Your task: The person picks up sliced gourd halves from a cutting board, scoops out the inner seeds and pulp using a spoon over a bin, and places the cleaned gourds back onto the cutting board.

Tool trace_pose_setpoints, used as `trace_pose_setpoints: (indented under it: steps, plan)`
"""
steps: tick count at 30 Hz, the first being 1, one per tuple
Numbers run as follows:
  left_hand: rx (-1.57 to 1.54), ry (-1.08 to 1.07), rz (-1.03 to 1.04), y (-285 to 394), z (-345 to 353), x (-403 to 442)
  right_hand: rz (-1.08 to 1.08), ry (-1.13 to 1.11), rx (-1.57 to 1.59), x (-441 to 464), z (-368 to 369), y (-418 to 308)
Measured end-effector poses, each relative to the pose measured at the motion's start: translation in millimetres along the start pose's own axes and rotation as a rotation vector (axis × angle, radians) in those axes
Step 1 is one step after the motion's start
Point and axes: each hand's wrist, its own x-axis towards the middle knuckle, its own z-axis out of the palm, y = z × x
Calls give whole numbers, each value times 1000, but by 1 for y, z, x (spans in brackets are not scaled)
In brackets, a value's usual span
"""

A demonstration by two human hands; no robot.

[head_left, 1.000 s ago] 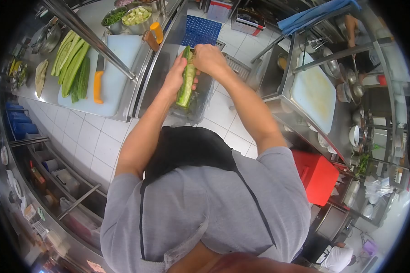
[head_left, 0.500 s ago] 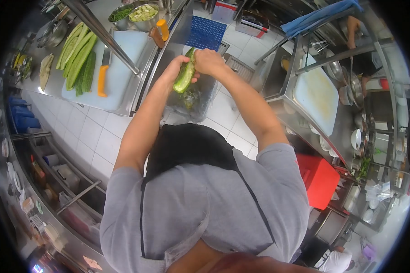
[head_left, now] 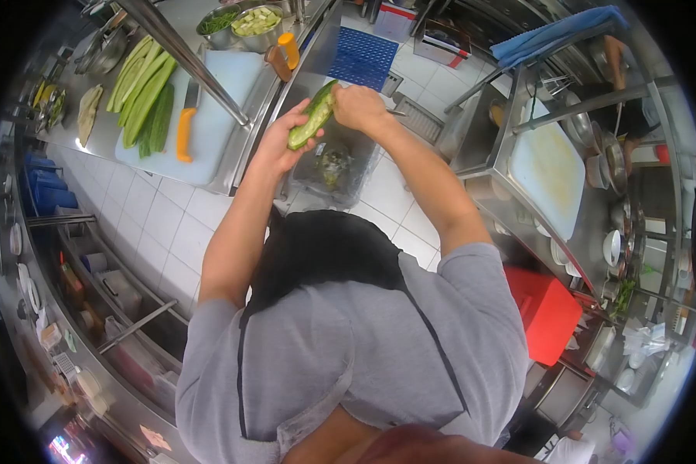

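My left hand is wrapped round a halved cucumber, its pale green cut face turned up and its dark skin along the far edge. Against the cucumber's upper end, my right hand is closed in a fist. A thin metal handle sticks out behind that fist; the working end of the utensil is hidden. Beneath both hands sits a bin with a clear plastic liner, with some green scraps in it.
On the left counter, long green cucumber halves and an orange-handled knife lie on a white cutting board. Steel bowls of cut vegetables stand behind. Another board lies at right, beside another person's arm. A red box stands lower right.
The cucumber has tilted further to the right in my left hand, whose fingers have opened out a little. The metal handle now shows behind my right fist. The view has shifted slightly.
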Motion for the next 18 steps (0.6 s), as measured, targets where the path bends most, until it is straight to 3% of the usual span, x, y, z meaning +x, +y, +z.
trace_pose_setpoints:
  steps: [8,14,18]
  plan:
    - [178,219,15,7,11,30,-71,-152,80,-3,-10,-12]
    - [225,235,-39,14,32,36,-45,-95,209,-4,4,-2]
    - [145,188,54,12,28,55,-43,-92,279,-13,1,-9]
